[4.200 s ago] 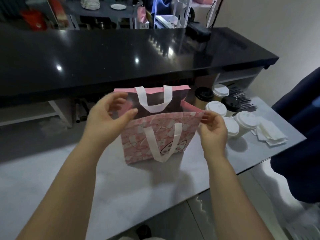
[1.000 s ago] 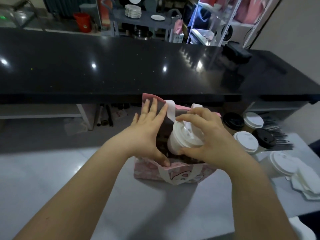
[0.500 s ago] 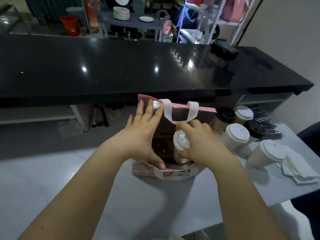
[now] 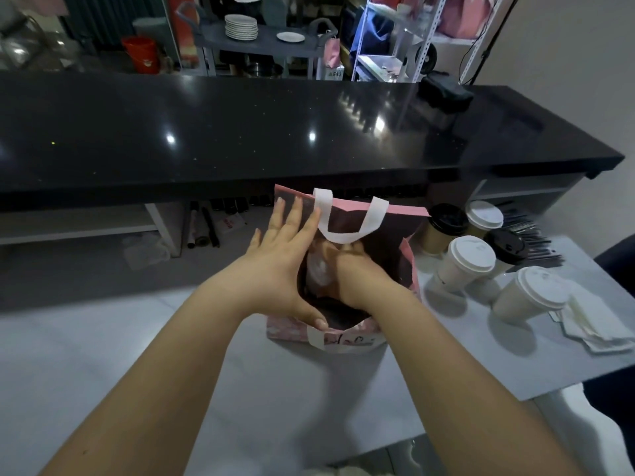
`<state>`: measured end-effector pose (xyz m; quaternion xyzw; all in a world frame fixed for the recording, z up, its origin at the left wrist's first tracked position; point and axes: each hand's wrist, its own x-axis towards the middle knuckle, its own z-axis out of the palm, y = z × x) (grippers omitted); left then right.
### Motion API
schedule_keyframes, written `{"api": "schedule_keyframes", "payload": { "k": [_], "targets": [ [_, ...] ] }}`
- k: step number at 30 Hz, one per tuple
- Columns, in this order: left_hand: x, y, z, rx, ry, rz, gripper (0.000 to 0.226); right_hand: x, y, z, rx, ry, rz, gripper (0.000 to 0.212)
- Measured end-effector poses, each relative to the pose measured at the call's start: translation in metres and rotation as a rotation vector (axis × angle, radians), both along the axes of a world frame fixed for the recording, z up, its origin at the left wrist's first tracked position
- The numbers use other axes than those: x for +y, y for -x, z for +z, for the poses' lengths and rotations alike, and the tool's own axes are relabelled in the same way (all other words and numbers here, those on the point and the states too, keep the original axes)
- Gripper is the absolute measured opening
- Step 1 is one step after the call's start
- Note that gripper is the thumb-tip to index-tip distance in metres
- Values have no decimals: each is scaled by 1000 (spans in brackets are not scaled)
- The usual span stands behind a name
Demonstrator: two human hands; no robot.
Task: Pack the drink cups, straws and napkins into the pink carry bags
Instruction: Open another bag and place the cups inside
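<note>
A pink carry bag [image 4: 410, 262] with white handles stands open on the grey table. My left hand [image 4: 280, 266] presses its left wall outward, fingers spread and thumb on the near rim. My right hand [image 4: 354, 273] reaches deep inside, wrapped around a white-lidded cup [image 4: 318, 269] that is mostly hidden in the dark interior. Right of the bag stand several more cups: white-lidded ones [image 4: 467, 261] and black-lidded ones [image 4: 445, 223]. Dark straws [image 4: 536, 235] lie behind them. White napkins [image 4: 591, 324] are stacked at the far right.
A long black counter [image 4: 240, 139] runs across behind the table, with shelving beneath it. The table's near edge [image 4: 446, 431] is close to me. A person in dark clothing [image 4: 615, 262] stands at the right edge.
My right hand has lowered the cup from above the bag's rim down into the bag. My left hand has kept the bag's mouth spread.
</note>
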<state>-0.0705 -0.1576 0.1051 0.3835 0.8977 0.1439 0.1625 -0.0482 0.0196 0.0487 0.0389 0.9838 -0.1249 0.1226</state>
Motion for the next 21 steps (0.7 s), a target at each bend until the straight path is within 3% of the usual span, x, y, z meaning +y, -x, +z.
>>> {"api": "schedule_keyframes", "payload": {
  "k": [13,21],
  "targets": [
    [-7,-2,-12,44,-62,65,152,-15,-18,-9,-52,-15,161,74],
    [-10,-4,-22,89,-89,58,150,-11,-14,-26,-106,36,132,66]
  ]
}}
